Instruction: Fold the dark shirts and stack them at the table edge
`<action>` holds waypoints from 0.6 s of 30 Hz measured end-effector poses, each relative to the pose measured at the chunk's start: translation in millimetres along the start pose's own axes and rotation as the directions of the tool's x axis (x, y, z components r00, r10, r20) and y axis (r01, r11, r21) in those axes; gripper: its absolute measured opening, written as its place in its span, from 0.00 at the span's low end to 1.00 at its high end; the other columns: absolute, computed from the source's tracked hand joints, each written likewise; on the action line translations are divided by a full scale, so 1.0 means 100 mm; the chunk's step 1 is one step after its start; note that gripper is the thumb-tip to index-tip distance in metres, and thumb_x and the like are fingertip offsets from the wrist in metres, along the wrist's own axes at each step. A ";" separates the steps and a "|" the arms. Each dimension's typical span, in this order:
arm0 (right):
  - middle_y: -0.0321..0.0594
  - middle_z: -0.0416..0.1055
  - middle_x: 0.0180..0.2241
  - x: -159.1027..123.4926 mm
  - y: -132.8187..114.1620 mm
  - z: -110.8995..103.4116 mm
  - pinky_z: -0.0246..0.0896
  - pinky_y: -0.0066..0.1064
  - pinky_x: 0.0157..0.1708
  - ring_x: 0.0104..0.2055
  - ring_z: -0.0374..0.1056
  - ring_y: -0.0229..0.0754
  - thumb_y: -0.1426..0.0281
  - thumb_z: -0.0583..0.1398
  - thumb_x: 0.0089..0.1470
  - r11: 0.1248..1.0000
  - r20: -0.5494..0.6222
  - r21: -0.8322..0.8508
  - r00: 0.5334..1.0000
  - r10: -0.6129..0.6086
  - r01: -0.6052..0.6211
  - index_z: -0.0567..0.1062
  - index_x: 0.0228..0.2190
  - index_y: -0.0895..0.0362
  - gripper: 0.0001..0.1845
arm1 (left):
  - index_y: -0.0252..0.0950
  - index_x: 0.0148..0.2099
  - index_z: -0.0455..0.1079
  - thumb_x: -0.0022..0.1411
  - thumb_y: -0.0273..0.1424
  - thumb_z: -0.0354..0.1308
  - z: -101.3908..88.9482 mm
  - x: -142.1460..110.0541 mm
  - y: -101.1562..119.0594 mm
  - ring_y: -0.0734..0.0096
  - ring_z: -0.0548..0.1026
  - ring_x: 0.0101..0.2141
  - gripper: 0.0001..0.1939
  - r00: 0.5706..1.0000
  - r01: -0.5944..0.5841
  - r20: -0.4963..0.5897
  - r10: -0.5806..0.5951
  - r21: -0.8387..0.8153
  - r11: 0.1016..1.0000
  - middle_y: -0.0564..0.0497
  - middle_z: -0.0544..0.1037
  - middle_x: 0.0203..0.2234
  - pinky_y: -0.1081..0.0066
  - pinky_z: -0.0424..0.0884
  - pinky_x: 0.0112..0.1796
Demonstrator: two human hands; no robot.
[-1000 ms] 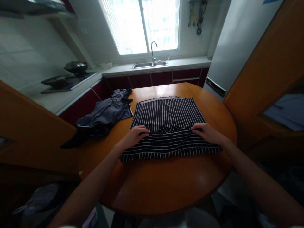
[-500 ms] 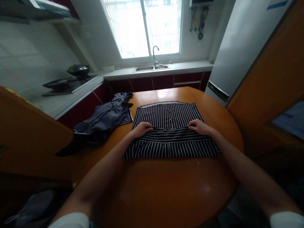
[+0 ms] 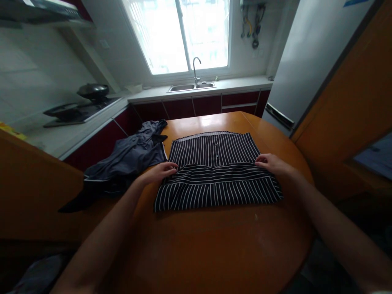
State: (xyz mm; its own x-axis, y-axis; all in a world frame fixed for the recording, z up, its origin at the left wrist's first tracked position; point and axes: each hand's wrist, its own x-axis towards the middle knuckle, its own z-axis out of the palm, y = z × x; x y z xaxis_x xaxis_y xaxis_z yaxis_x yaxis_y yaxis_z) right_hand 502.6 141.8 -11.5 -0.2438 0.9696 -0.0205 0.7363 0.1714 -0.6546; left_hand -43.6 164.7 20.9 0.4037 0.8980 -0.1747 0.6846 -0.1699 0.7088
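Note:
A black-and-white striped shirt (image 3: 217, 175) with buttons down its middle lies on the table, its near part folded over in a crosswise band. My left hand (image 3: 159, 171) is at the left end of the fold line, thumb and fingers closed about the cloth edge. At the right end, my right hand (image 3: 271, 162) pinches the edge of the same fold. The fingertips partly hide the cloth they hold.
The round wooden table (image 3: 208, 245) carries a crumpled dark grey garment (image 3: 131, 153) on its left side. Beyond it are a sink (image 3: 191, 86) under the window, a stove with a pan (image 3: 93, 90) at left, and a fridge (image 3: 290, 65) at right.
Both hands have moved apart along the fold, the left one to the left and the right one to the right, out to the shirt's sides. The view has shifted slightly.

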 end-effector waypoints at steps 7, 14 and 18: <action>0.46 0.77 0.26 -0.39 0.22 0.00 0.61 0.34 0.25 0.26 0.70 0.45 0.50 0.58 0.57 0.957 -0.057 0.008 0.955 0.290 -0.290 0.78 0.25 0.56 0.24 | 0.38 0.35 0.78 0.51 0.51 0.65 -0.01 -0.42 -0.11 0.64 0.74 0.29 0.21 0.989 0.146 -0.023 -0.147 -0.049 0.988 0.52 0.77 0.24 0.73 0.64 0.27; 0.45 0.80 0.30 -0.33 0.01 0.12 0.69 0.33 0.32 0.33 0.74 0.46 0.66 0.67 0.48 0.964 -0.165 0.208 0.965 0.204 -0.168 0.80 0.33 0.57 0.09 | 0.36 0.43 0.79 0.47 0.50 0.68 0.11 -0.39 -0.01 0.68 0.73 0.27 0.27 0.976 0.192 -0.083 -0.199 -0.086 0.978 0.53 0.77 0.25 0.73 0.64 0.27; 0.45 0.80 0.34 -0.30 -0.02 0.11 0.73 0.37 0.39 0.37 0.76 0.47 0.74 0.65 0.46 0.918 -0.337 0.383 0.911 0.239 -0.100 0.78 0.35 0.57 0.11 | 0.34 0.47 0.75 0.47 0.50 0.68 0.13 -0.41 0.00 0.66 0.76 0.29 0.30 0.966 0.095 -0.215 -0.144 -0.221 0.971 0.52 0.78 0.27 0.70 0.69 0.32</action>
State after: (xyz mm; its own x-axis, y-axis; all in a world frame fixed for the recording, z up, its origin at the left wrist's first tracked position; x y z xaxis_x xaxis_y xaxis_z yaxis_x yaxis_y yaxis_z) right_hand 501.2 110.4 -18.2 0.1665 0.9829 0.0792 0.4591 -0.0062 -0.8884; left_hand -51.9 122.7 18.9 0.1609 0.9792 -0.1233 0.5686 0.0102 0.8225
